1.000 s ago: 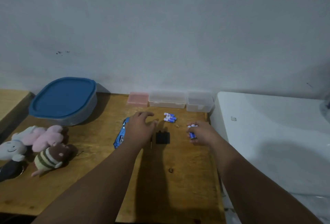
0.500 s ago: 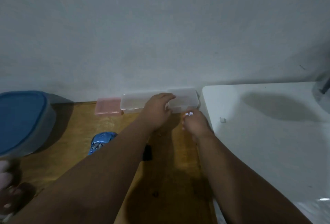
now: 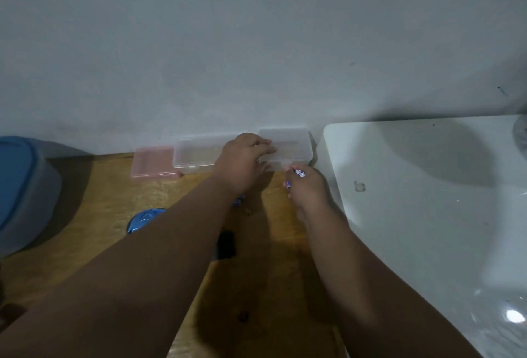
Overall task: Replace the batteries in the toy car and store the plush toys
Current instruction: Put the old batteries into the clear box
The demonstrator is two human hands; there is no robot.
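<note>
Since half-second-ago frame: view panned right, left hand (image 3: 245,162) slid further onto rightmost clear box (image 3: 288,148).

Near: black cover (image 3: 226,244) off toy car (image 3: 142,219), 9 o'clock of it. Swap unfinished.

Right hand (image 3: 306,190) clamped on batteries (image 3: 298,172), count unclear.

Left fingers together on box, grip unclear.

Far: 3 small boxes, 1 blue-lidded tub (image 3: 20,186). Plush out of view.

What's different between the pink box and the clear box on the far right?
The pink box is tinted pink; the right clear box is colourless. The pink box sits untouched, while the left hand rests on the clear box. Both are small, shallow plastic boxes lined up against the wall.
</note>
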